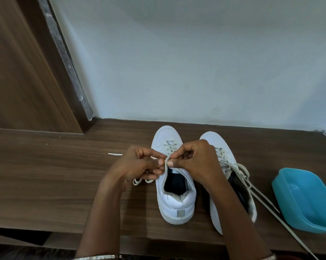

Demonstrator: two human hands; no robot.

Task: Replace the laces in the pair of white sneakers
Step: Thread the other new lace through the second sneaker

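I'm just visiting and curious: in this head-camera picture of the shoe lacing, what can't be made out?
- Head view: upper eyelets of the left sneaker, hidden by the left hand and right hand pinching its lace.
- Head view: inner side of the right sneaker, behind the right forearm.
- Head view: the blue tub, cut off by the right edge.

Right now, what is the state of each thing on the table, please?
Left sneaker: upright, laced, not tied.
Its lace: pinched by left hand and right hand.
Right sneaker: laced, lace ends trailing loose.
Blue tub: upright, nothing seen inside.
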